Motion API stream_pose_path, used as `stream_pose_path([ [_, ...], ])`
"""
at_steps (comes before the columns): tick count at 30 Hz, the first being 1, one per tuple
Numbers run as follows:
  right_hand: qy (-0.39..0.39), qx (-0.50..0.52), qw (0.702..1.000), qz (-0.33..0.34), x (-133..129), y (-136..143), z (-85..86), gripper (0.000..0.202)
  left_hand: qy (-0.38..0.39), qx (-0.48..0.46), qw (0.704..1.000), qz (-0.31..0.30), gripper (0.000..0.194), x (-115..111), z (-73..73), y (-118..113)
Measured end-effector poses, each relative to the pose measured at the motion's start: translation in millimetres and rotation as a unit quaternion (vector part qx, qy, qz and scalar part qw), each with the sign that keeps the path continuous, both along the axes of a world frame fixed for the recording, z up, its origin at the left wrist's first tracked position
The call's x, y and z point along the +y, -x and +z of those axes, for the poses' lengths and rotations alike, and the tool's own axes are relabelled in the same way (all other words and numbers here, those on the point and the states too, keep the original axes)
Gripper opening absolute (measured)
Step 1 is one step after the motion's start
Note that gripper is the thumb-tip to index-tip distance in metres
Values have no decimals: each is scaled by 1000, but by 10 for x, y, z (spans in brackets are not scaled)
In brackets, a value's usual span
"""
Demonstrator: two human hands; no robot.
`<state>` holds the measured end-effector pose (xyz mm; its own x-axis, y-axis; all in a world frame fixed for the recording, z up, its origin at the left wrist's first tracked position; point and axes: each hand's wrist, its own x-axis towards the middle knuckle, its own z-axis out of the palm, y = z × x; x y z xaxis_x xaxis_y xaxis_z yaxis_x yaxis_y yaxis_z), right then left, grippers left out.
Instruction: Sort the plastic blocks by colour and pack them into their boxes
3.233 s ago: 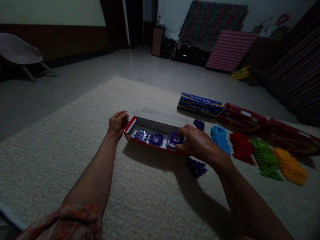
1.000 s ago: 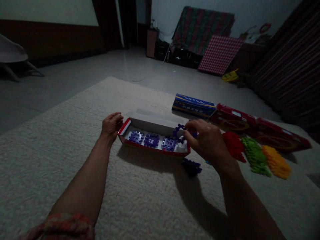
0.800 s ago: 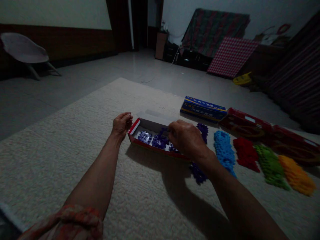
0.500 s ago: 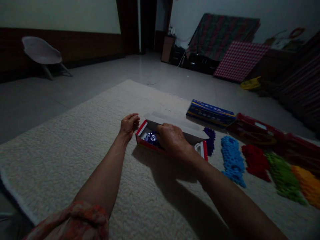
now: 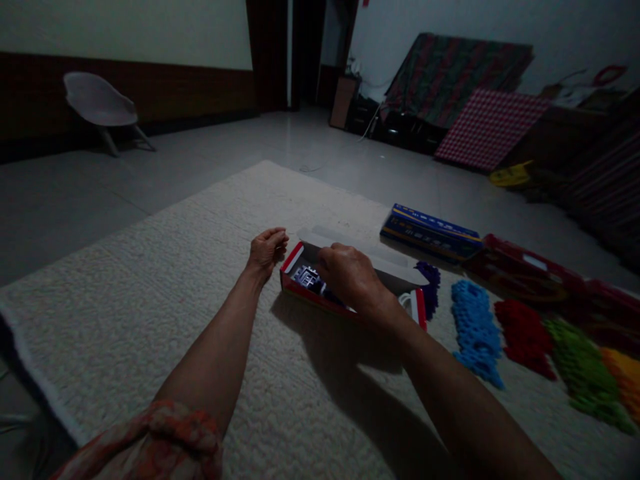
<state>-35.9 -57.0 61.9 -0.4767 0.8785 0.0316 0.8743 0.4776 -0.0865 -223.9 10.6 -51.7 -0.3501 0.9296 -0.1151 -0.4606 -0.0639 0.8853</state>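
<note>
A long red-edged cardboard box (image 5: 320, 301) lies open on the mat, its pale lid flap folded back on the far side. Inside its left end shows a dark blue and silver device (image 5: 309, 279) whose kind I cannot make out. A loop of white cord (image 5: 405, 302) sits at the right end. My right hand (image 5: 353, 275) reaches over the box with curled fingers, their tips hidden; whatever they grip is out of sight. Just left of the box, my left hand (image 5: 269, 253) has its fingers curled in, with nothing visible in them.
Right of the box lie knobbly bundles in purple (image 5: 429, 288), blue (image 5: 477, 331), red (image 5: 524, 339), green (image 5: 590, 373) and orange (image 5: 624, 377). Behind them stand a dark blue box (image 5: 431, 235) and dark red boxes (image 5: 530, 270). A pale chair (image 5: 100, 103) stands at far left.
The whole scene has shifted slightly right and down in view. More of the silver part of the device shows beside my right hand, which stays over the box.
</note>
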Motion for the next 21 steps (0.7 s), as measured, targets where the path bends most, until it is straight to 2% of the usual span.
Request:
stream_pose_path([
  [3,-79,61,995,-25,-98,-356,139,22,3,2,1000,-6,33,8,-6,10],
  [6,-158,151,974,-58,-189,-933,193,17,10,11,1000,-3,32,8,-3,10],
  [9,-194,174,956,-137,-281,-1553,74,17,14,19,1000,9,29,-9,28,-7],
  [12,-162,142,956,-199,-373,-2008,-198,17,20,30,999,23,24,-25,69,-28],
  [14,-134,121,957,-229,-413,-2168,-406,16,27,37,999,24,21,-34,92,-38],
  [17,-124,105,954,-253,-426,-2223,-654,19,32,42,998,29,20,-52,118,-52],
  [21,-131,104,959,-228,-399,-2142,-796,26,34,46,998,33,18,-78,149,-71],
])
